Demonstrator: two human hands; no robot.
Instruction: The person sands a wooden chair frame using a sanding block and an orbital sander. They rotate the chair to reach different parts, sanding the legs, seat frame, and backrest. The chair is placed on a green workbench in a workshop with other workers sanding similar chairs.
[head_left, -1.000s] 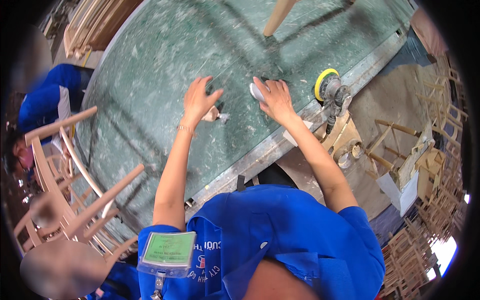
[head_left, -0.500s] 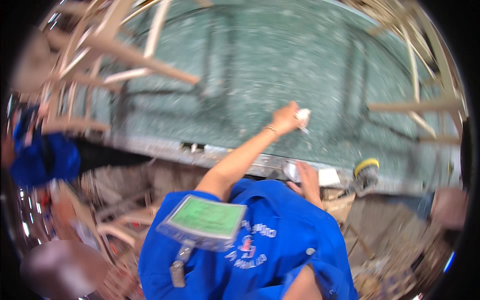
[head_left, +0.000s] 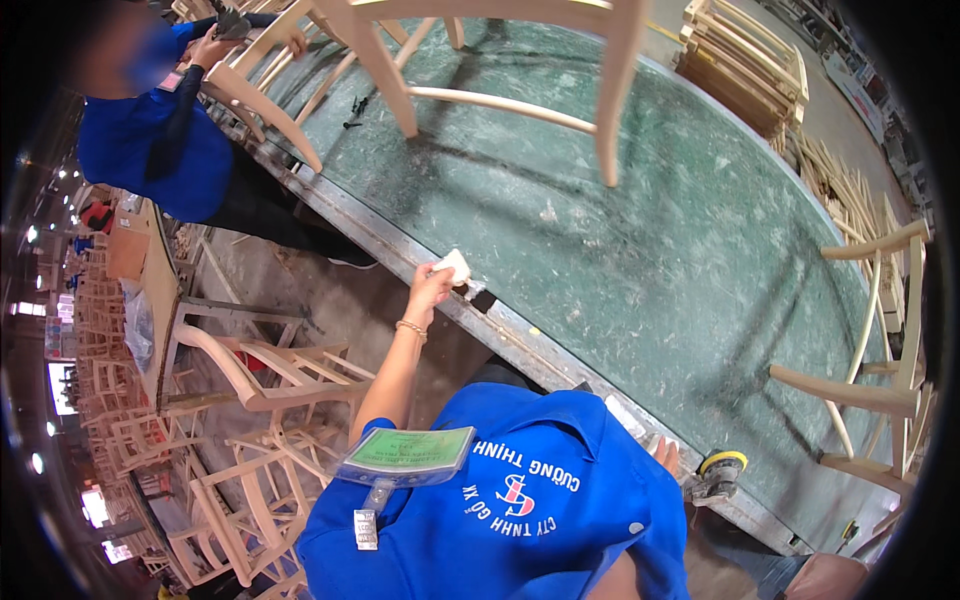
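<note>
My left hand (head_left: 428,292) is stretched out to the table's near edge, its fingers closed around a small white folded pad (head_left: 454,266). Whether the pad is cloth or paper I cannot make out. A small dark gap in the edge lies beside it. My right hand (head_left: 666,453) rests low at the near edge, partly hidden by my blue shirt, fingers stretched out next to a white piece (head_left: 628,413). Just right of it lies a sander with a yellow-rimmed disc (head_left: 722,466). Both hands are at the metal rim of the green table (head_left: 560,240).
A pale wooden chair frame (head_left: 606,90) stands on the table ahead, another (head_left: 860,400) at the right. At the far left a co-worker in blue (head_left: 165,150) holds a dark tool beside another chair. Several wooden chairs (head_left: 240,500) fill the lower left; stacked wooden parts (head_left: 745,70) lie beyond the table.
My view has turned to the left. My left hand has moved from over the green surface back to the near edge, still holding the white pad. My right hand stays at the edge.
</note>
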